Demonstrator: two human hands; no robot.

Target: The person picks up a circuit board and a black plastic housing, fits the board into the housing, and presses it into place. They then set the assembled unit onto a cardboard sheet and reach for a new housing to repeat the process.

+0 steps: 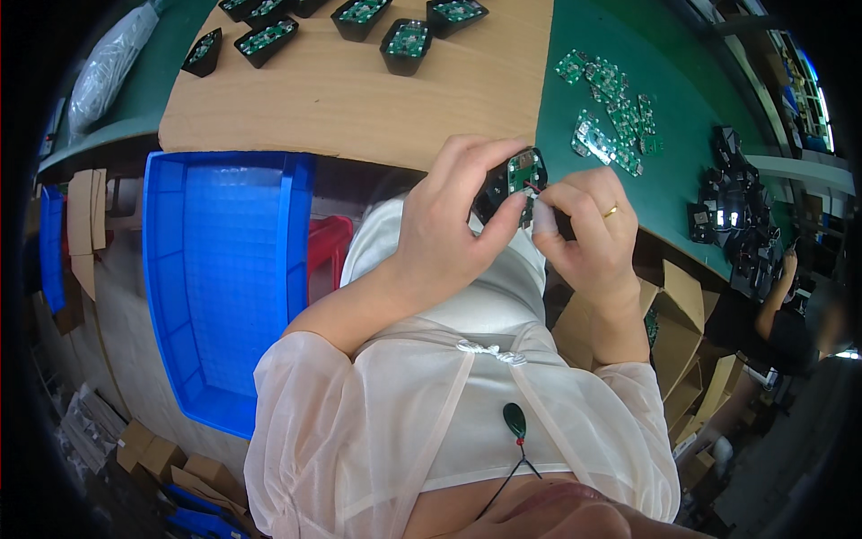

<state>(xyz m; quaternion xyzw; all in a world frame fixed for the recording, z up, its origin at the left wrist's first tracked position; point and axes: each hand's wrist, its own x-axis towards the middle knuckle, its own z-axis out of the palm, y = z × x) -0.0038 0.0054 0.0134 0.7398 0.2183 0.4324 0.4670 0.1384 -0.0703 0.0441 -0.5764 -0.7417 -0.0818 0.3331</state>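
Observation:
My left hand (444, 216) is closed around a black plastic housing (488, 194), held above my lap by the table's front edge. A green circuit board (522, 168) sits in the housing's open side, facing my right hand. The left thumb presses near the board's lower end. My right hand (589, 225), with a ring on one finger, pinches at the board's edge, close to thin reddish wires. Its fingertips hide what they grip, and part of the housing is behind the fingers.
Several black housings with green boards (407, 39) stand at the wooden board's (359, 108) far side. Loose circuit boards (615, 108) lie on the green tabletop at right, with black parts (732, 202) beyond. A blue bin (229, 269) is at left; cardboard boxes (678, 310) and another person (777, 319) are right.

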